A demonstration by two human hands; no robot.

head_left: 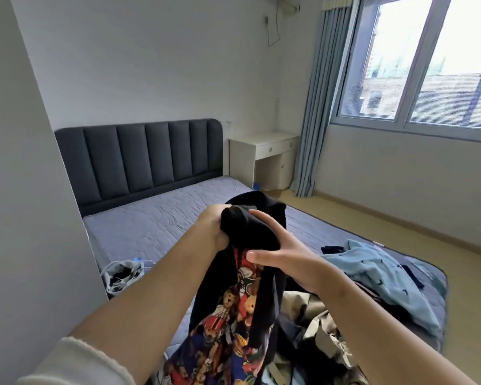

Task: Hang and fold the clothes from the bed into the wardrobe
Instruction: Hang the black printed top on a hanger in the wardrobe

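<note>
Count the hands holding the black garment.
2. The left hand grips the black garment at its bunched top; the right hand clasps it from the right.

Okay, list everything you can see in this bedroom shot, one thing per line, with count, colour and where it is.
bed: 1, grey-lilac mattress, centre
headboard: 1, dark grey, far wall
bear-print garment: 1, black with coloured bears, held above the bed
light blue garment: 1, light blue, crumpled on bed's right side
camouflage garment: 1, beige and grey, bed's near end
desk: 1, white, right of headboard
curtain: 1, blue-grey, beside window
window: 1, grey frame, right wall
bag: 1, whitish, bed's left edge
left hand: 1, grips bear-print garment's top
right hand: 1, holds same garment
</note>
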